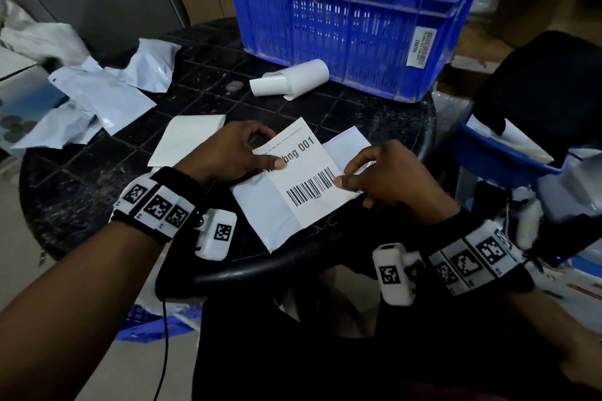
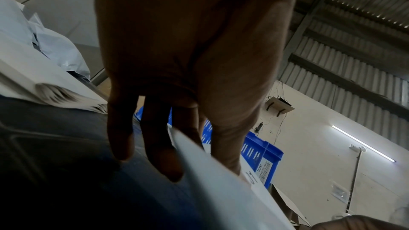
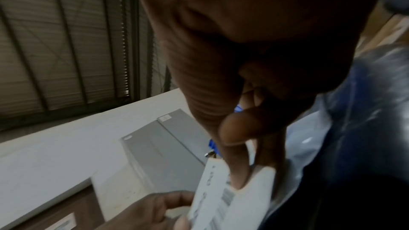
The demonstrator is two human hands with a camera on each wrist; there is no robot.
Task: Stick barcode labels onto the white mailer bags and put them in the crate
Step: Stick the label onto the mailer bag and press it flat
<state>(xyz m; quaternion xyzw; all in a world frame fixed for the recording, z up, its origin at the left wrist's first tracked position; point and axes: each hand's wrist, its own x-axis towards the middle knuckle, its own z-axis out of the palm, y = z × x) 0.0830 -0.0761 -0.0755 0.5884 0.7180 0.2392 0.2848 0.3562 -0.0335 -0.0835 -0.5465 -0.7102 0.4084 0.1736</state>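
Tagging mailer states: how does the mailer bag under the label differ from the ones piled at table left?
The mailer bag under the label lies flat and smooth at the near table edge; the piled mailer bags are crumpled and overlapping. The first has the barcode label over it, pinched by both hands; the pile shows none. All are white.

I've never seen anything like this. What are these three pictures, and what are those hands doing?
No machine here: a person wears three cameras. The big picture comes from the head; the other two look along each wrist at the fingers. The left hand and right hand both pinch a barcode label above a white mailer bag on a dark table. Farther back stand a blue crate, a curled roll of label backing and more loose bags.
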